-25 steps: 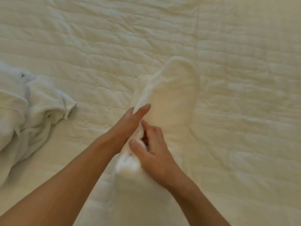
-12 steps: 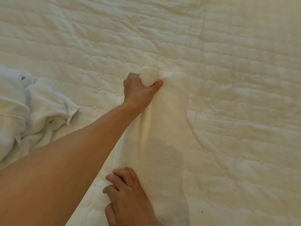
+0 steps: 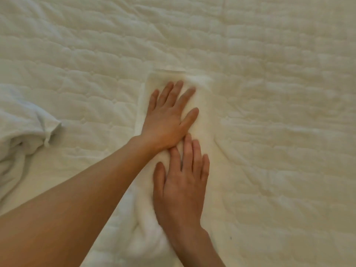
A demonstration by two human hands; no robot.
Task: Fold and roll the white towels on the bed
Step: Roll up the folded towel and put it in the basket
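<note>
Firmly, your left hand [image 3: 169,120] and right hand [image 3: 183,187], fingers [image 3: 178,89] straight, press the folded towel [image 3: 203,105] flat at the middle of the bed [image 3: 279,141]; uneven pressure could skew its edges, spoiling the roll.

Bedroom, prob. home or hotel, can't tell which; view filled w/ a bed's quilted mattress cover [image 3: 269,93], cream, stitched in wavy rows; crumpled white towels [image 3: 23,128] heaped at left edge; folded towel [image 3: 204,105] lying flat as a long strip mid-bed.
</note>
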